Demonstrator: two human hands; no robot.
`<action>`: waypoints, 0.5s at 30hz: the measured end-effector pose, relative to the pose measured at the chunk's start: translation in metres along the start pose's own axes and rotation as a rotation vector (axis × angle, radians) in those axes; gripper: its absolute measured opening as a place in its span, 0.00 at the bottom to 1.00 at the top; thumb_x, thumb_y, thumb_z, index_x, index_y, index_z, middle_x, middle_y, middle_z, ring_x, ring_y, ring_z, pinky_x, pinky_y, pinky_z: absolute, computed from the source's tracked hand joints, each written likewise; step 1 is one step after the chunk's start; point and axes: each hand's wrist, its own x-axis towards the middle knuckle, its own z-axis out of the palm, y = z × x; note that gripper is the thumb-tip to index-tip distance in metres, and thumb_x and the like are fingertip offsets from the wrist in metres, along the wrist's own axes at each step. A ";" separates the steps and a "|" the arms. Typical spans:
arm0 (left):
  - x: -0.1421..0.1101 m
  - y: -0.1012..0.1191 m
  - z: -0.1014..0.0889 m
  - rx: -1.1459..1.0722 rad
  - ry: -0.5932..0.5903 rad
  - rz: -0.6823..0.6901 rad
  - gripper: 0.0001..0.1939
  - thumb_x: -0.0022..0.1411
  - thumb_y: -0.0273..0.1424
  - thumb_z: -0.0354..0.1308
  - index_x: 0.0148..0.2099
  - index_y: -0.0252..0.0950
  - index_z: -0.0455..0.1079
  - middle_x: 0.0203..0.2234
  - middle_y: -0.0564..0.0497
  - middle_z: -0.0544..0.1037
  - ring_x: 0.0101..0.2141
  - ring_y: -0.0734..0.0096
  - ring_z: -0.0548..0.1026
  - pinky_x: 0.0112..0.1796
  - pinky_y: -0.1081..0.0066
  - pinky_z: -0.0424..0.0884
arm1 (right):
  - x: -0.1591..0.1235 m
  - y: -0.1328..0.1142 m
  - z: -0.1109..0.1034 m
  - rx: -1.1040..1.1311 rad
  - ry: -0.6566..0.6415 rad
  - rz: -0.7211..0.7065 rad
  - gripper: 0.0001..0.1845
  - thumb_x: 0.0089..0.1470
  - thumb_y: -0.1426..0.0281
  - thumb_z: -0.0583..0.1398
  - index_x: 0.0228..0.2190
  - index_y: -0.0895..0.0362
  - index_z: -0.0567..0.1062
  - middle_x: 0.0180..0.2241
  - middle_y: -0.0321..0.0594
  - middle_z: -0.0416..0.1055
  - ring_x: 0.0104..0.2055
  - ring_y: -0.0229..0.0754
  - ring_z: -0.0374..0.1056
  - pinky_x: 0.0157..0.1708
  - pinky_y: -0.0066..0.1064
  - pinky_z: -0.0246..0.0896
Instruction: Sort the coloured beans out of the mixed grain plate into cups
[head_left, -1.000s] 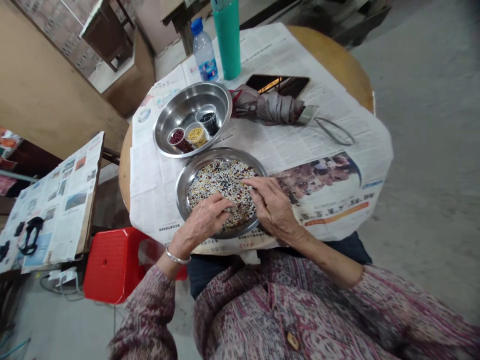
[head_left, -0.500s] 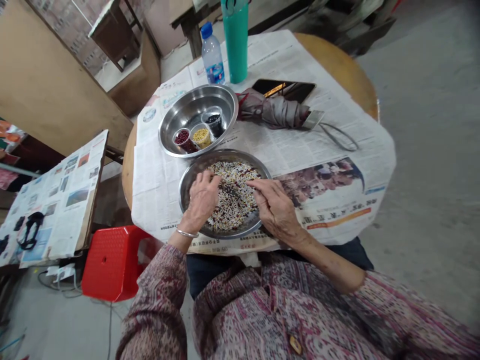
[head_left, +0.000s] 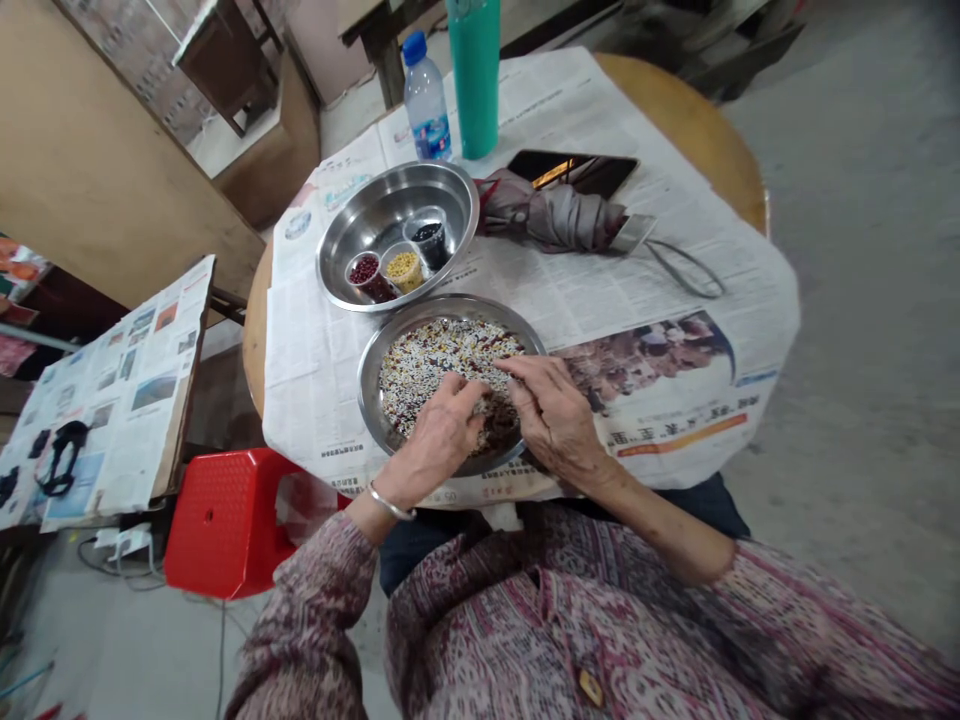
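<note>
**Sorting mixed beans in a steel pan**

Resting in a round steel pan (head_left: 373, 385) at the near edge of the table (head_left: 697, 130), both hands work a layer of mixed beans (head_left: 427, 360) in white, dark red, yellow and black. The left hand (head_left: 439, 440) lies palm down on the beans with its fingers curled loosely together, fingertips touching the right hand's; a metal bangle (head_left: 390, 505) circles its wrist. The right hand (head_left: 555, 415) lies at the pan's right rim, fingers stretched left across the beans and close together; whether either hand pinches a bean cannot be told, since the fingertips hide it.

Just behind the pan stands a deeper steel bowl (head_left: 375, 205) holding 3 small clear cups: red beans (head_left: 364, 270), yellow beans (head_left: 403, 265) and black beans (head_left: 427, 233). Newspaper (head_left: 600, 290) covers the table; its print is too small and warped to read, though an orange banner of characters runs near the right forearm. Farther back lie a folded grey umbrella (head_left: 555, 215), a dark phone (head_left: 577, 170), a teal flask (head_left: 475, 75) and a blue-capped water bottle (head_left: 425, 100) whose blue label seems printed but is illegible. A red stool (head_left: 225, 520) stands left of the table
</note>
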 end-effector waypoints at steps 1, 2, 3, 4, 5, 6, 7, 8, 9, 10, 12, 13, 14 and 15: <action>0.010 -0.001 0.001 0.017 0.029 0.009 0.14 0.69 0.21 0.51 0.54 0.38 0.68 0.46 0.46 0.70 0.48 0.64 0.73 0.54 0.61 0.75 | 0.000 0.000 0.000 0.001 0.003 0.002 0.18 0.67 0.69 0.52 0.54 0.50 0.75 0.48 0.45 0.78 0.52 0.51 0.72 0.55 0.52 0.68; 0.020 -0.003 0.000 0.038 0.065 0.008 0.16 0.69 0.19 0.49 0.54 0.38 0.68 0.47 0.46 0.70 0.48 0.64 0.72 0.54 0.60 0.75 | 0.000 0.000 0.000 0.003 0.005 0.003 0.18 0.67 0.69 0.52 0.54 0.50 0.75 0.48 0.45 0.78 0.52 0.51 0.72 0.55 0.52 0.68; 0.028 -0.005 -0.002 0.068 0.107 -0.010 0.18 0.69 0.18 0.47 0.55 0.38 0.67 0.49 0.45 0.70 0.49 0.64 0.72 0.53 0.60 0.75 | 0.000 0.000 0.000 0.004 0.007 0.006 0.19 0.67 0.69 0.52 0.54 0.50 0.75 0.48 0.45 0.78 0.52 0.51 0.72 0.55 0.52 0.68; 0.035 -0.008 -0.005 0.102 0.148 -0.030 0.17 0.70 0.19 0.47 0.56 0.39 0.67 0.51 0.44 0.70 0.51 0.63 0.72 0.54 0.59 0.74 | 0.000 0.000 0.000 0.005 0.007 0.007 0.19 0.67 0.69 0.52 0.54 0.49 0.75 0.49 0.45 0.77 0.52 0.51 0.72 0.55 0.52 0.69; 0.041 -0.010 -0.009 0.135 0.181 -0.047 0.16 0.70 0.21 0.49 0.56 0.39 0.67 0.52 0.44 0.69 0.53 0.61 0.71 0.54 0.58 0.74 | 0.000 0.000 0.000 0.007 0.006 0.008 0.19 0.67 0.69 0.52 0.55 0.49 0.75 0.49 0.45 0.77 0.52 0.51 0.72 0.55 0.53 0.68; 0.044 -0.012 -0.012 0.161 0.197 -0.048 0.15 0.70 0.24 0.52 0.57 0.39 0.67 0.54 0.43 0.69 0.54 0.59 0.70 0.55 0.56 0.73 | 0.000 0.001 0.000 0.009 0.006 0.009 0.19 0.68 0.69 0.51 0.55 0.49 0.74 0.49 0.46 0.77 0.52 0.51 0.71 0.56 0.53 0.68; 0.046 -0.012 -0.016 0.178 0.191 -0.027 0.15 0.69 0.28 0.56 0.58 0.39 0.67 0.55 0.43 0.69 0.56 0.56 0.69 0.57 0.55 0.72 | 0.000 0.001 0.000 0.009 0.009 0.009 0.19 0.68 0.69 0.51 0.55 0.49 0.74 0.50 0.46 0.76 0.53 0.51 0.71 0.56 0.53 0.68; 0.047 -0.013 -0.018 0.185 0.163 0.016 0.19 0.68 0.32 0.61 0.59 0.39 0.66 0.57 0.43 0.68 0.58 0.54 0.67 0.59 0.53 0.70 | 0.000 0.001 0.000 0.007 0.016 0.011 0.19 0.68 0.69 0.51 0.56 0.49 0.74 0.51 0.47 0.75 0.54 0.52 0.70 0.57 0.53 0.67; 0.048 -0.012 -0.019 0.184 0.120 0.075 0.23 0.65 0.35 0.64 0.60 0.39 0.65 0.59 0.43 0.67 0.60 0.52 0.66 0.61 0.51 0.68 | 0.000 0.000 0.000 0.004 0.026 0.014 0.19 0.68 0.69 0.51 0.56 0.49 0.73 0.53 0.47 0.74 0.56 0.52 0.70 0.58 0.53 0.67; 0.048 -0.011 -0.019 0.179 0.072 0.141 0.27 0.63 0.37 0.66 0.61 0.38 0.65 0.61 0.43 0.66 0.61 0.51 0.64 0.63 0.50 0.65 | 0.000 0.000 0.000 0.001 0.034 0.019 0.19 0.68 0.69 0.52 0.56 0.49 0.73 0.53 0.47 0.73 0.57 0.52 0.69 0.59 0.53 0.66; 0.050 -0.008 -0.017 0.172 -0.005 0.238 0.31 0.60 0.38 0.68 0.62 0.38 0.63 0.64 0.42 0.64 0.64 0.51 0.62 0.65 0.48 0.61 | 0.000 0.000 -0.001 -0.003 0.041 0.034 0.19 0.68 0.68 0.52 0.56 0.49 0.73 0.55 0.47 0.72 0.58 0.52 0.67 0.60 0.54 0.65; 0.052 -0.006 -0.015 0.176 -0.025 0.256 0.31 0.60 0.37 0.67 0.62 0.38 0.64 0.64 0.42 0.64 0.64 0.50 0.62 0.66 0.48 0.60 | -0.001 -0.001 -0.001 -0.005 0.040 0.043 0.19 0.68 0.68 0.52 0.57 0.49 0.72 0.55 0.47 0.71 0.59 0.52 0.67 0.60 0.54 0.64; 0.055 -0.005 -0.012 0.185 -0.040 0.259 0.28 0.61 0.36 0.67 0.61 0.38 0.65 0.63 0.42 0.66 0.63 0.50 0.63 0.65 0.48 0.61 | -0.001 -0.001 -0.001 -0.007 0.039 0.050 0.19 0.68 0.67 0.51 0.57 0.49 0.72 0.54 0.47 0.71 0.59 0.52 0.67 0.60 0.54 0.64; 0.057 -0.003 -0.009 0.198 -0.055 0.254 0.25 0.62 0.35 0.65 0.59 0.37 0.67 0.61 0.42 0.68 0.62 0.51 0.65 0.64 0.48 0.63 | -0.001 -0.001 -0.001 -0.011 0.038 0.055 0.19 0.68 0.67 0.51 0.57 0.49 0.72 0.54 0.48 0.71 0.59 0.52 0.67 0.60 0.54 0.64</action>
